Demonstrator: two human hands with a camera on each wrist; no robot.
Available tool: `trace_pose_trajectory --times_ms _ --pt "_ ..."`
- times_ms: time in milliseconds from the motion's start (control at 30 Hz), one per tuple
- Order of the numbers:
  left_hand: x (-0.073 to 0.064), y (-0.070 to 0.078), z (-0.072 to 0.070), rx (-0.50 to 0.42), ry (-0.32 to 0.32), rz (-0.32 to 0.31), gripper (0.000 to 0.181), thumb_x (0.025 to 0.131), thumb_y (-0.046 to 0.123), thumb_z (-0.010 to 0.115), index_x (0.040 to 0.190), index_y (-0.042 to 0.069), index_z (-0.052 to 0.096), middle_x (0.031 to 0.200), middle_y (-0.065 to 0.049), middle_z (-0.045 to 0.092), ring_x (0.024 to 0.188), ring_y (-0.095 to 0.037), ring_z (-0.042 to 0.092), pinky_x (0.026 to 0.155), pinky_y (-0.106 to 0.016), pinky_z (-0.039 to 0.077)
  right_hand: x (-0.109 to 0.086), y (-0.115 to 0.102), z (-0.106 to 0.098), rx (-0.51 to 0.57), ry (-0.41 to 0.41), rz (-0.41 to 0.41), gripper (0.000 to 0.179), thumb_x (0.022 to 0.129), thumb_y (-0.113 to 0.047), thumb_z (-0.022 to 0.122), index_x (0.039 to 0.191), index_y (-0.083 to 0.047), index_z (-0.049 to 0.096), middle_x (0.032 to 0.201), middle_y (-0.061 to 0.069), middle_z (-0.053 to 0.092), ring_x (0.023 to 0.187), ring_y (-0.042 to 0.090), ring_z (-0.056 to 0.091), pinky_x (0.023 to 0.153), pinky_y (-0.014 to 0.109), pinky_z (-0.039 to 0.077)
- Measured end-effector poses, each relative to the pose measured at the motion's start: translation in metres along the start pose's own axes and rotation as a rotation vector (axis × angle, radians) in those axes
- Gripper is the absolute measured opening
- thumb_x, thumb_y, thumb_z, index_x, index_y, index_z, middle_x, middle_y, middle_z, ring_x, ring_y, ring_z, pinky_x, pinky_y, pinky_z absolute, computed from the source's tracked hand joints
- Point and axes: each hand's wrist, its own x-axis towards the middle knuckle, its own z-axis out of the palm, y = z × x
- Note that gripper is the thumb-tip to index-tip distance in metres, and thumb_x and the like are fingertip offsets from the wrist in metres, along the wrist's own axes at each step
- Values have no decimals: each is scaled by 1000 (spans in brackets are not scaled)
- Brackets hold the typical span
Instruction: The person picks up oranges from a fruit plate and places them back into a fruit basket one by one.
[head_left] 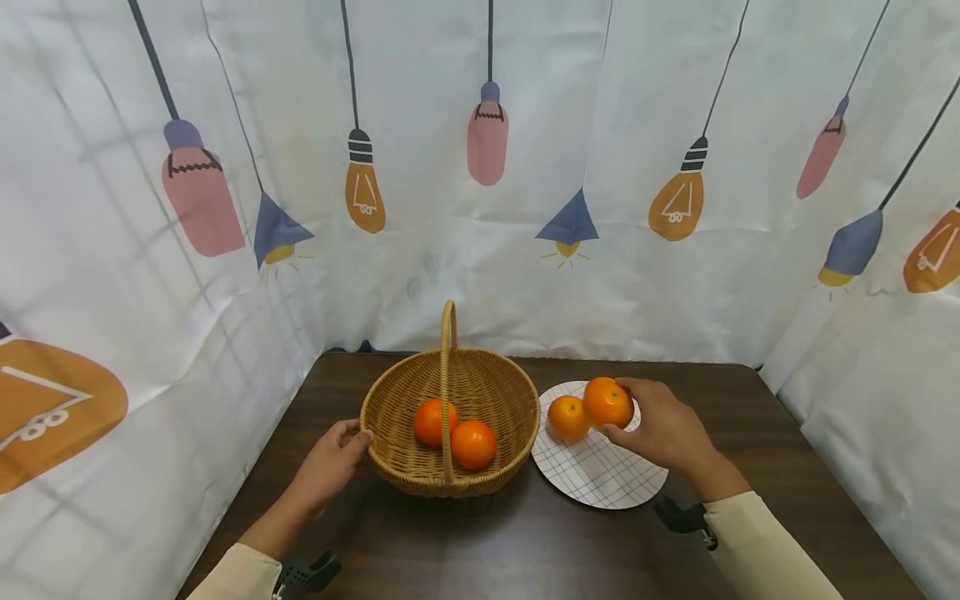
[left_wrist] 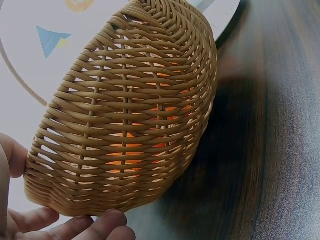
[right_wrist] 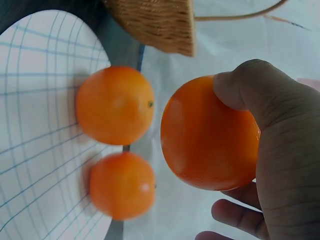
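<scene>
My left hand (head_left: 332, 463) grips the left rim of a woven wicker basket (head_left: 491, 379) with a tall hoop handle. In the left wrist view, the thumb and fingertips lie at the edge of the basket (left_wrist: 115, 110). Two oranges, one (head_left: 473, 444) in front of the other (head_left: 433, 422), lie inside. My right hand (head_left: 667, 427) holds an orange (right_wrist: 210, 135) between thumb and fingers, raised above a round plate (head_left: 600, 479). On that plate, the right wrist view has two more oranges, one (right_wrist: 115, 105) beside the other (right_wrist: 122, 185); the held orange hides one in the head view.
The plate is white with a blue grid pattern and stands just right of the basket. Both are on a dark wooden table (head_left: 480, 550). A white curtain (head_left: 450, 267) printed with lamps and bulbs hangs behind and along both sides.
</scene>
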Motion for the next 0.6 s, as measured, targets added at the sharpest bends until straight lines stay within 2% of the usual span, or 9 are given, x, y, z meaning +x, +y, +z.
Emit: trace_pose_trajectory --times_ms 600 --pt "-2 2 1 -25 -3 9 63 109 31 50 151 -11 29 135 -32 53 112 -33 65 90 -50 58 18 -30 -1 25 -15 -47 79 80 -48 84 143 -8 56 135 16 59 106 31 60 73 48 59"
